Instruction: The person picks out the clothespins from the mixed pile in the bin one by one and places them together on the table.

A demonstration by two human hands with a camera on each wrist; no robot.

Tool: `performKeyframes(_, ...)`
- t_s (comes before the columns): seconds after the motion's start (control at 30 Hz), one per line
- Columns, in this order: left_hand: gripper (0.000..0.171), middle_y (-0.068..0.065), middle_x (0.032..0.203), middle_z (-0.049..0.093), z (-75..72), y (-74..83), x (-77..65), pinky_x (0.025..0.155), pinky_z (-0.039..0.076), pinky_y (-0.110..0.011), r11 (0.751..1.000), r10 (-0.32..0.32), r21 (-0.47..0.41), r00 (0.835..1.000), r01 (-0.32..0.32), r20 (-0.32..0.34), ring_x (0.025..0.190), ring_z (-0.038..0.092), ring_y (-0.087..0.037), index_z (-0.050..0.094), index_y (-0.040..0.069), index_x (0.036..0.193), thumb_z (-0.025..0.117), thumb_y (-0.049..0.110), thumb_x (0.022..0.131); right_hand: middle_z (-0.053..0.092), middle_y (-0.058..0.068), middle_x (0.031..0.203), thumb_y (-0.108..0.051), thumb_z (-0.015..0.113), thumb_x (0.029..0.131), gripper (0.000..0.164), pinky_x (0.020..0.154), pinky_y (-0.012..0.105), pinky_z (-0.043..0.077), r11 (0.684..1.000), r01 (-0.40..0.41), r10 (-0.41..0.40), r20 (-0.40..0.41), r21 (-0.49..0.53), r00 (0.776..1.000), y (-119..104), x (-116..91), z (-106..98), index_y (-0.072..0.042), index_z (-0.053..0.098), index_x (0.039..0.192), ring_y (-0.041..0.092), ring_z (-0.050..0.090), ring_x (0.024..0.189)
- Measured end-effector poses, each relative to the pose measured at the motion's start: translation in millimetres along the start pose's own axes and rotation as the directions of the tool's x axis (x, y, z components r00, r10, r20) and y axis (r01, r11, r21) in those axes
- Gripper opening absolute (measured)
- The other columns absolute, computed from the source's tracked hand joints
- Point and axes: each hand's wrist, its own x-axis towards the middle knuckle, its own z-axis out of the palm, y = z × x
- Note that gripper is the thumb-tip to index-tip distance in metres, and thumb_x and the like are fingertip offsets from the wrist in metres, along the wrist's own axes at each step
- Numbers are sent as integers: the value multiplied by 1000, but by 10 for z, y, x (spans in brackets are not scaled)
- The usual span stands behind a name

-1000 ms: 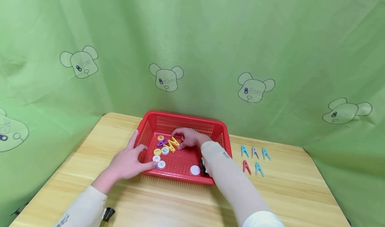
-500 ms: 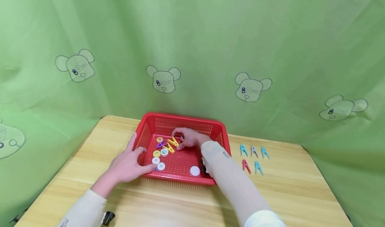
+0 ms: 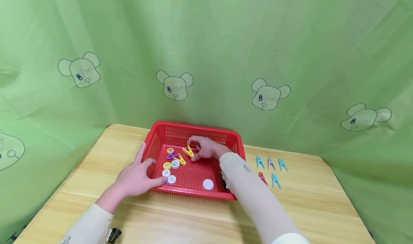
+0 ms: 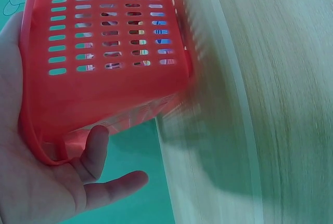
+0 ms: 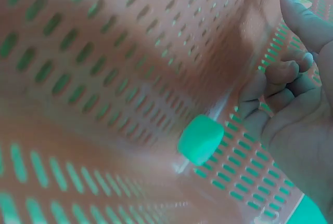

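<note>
My left hand (image 3: 133,177) grips the front left corner of a red plastic basket (image 3: 201,126), also seen from outside in the left wrist view. Inside the basket, my right hand (image 3: 206,148) pinches a yellow clothespin (image 3: 188,151) between fingertips and thumb. To its left lie another yellow clothespin (image 3: 180,160) and a purple clothespin (image 3: 172,155). Several round caps are about them, among them a yellow cap (image 3: 166,165) and a white cap (image 3: 171,179). A bluish bit shows by my left thumb, mostly hidden. In the right wrist view the held clothespin cannot be made out.
A plain white round piece (image 3: 208,184) lies by the basket's front wall. Right of the basket, several clothespins stand in two rows on the wooden table (image 3: 309,190), including a red clothespin (image 3: 262,178). A green curtain (image 3: 219,50) hangs behind.
My right hand has shifted slightly right with the yellow clothespin, which is now farther from the other yellow one. My left hand stays on the basket. The head view has shifted a little.
</note>
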Motion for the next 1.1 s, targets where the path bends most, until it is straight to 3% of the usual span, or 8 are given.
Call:
performKeyframes(0.13,82,-18,165,1,-7,9,8,73,56,-48,1000,8,-4,1000,-8,-4,99,62,-37,63,6,126,72,70,75,52,17,86,-13,85,81,51,65,33,43,1000,2,-1,-21,19,1000,16,-103,-67,-17,59,125,22,46,75)
performKeyframes(0.37,84,-20,165,3,-26,22,16,73,56,-48,1000,24,-15,1000,-24,7,102,62,-37,63,5,126,71,71,75,44,8,77,-13,85,81,52,65,33,41,1000,10,-9,-44,24,999,31,-268,-210,-19,58,126,21,43,72)
performKeyframes(0.53,85,-20,164,3,-20,14,3,72,56,-48,1000,22,-12,1000,-21,15,102,62,-37,62,5,128,71,71,75,46,11,80,-12,85,81,51,67,32,40,999,28,-27,-45,21,999,35,-346,-268,-19,59,124,21,42,72)
performKeyframes(0.73,85,-21,164,2,-16,-4,-10,70,56,-47,1000,29,-1,1000,-29,9,98,63,-38,62,4,127,70,72,76,43,8,78,-10,85,81,51,68,33,39,999,43,-41,-62,28,997,-23,-404,-328,-18,59,124,20,41,73)
performKeyframes(0.93,83,-21,164,3,-22,-2,-14,66,55,-45,999,37,6,999,-37,7,92,65,-36,62,4,127,71,69,77,41,7,78,-12,85,81,51,67,33,40,998,7,-1,-79,69,997,-115,-479,-417,-20,59,124,20,42,74)
performKeyframes(1.1,81,-21,164,2,-13,3,-15,65,55,-44,999,43,2,999,-43,9,93,65,-37,62,3,127,72,67,77,41,7,80,-13,85,81,49,65,32,40,998,35,-30,-95,50,995,-145,-536,-491,-20,58,122,20,42,74)
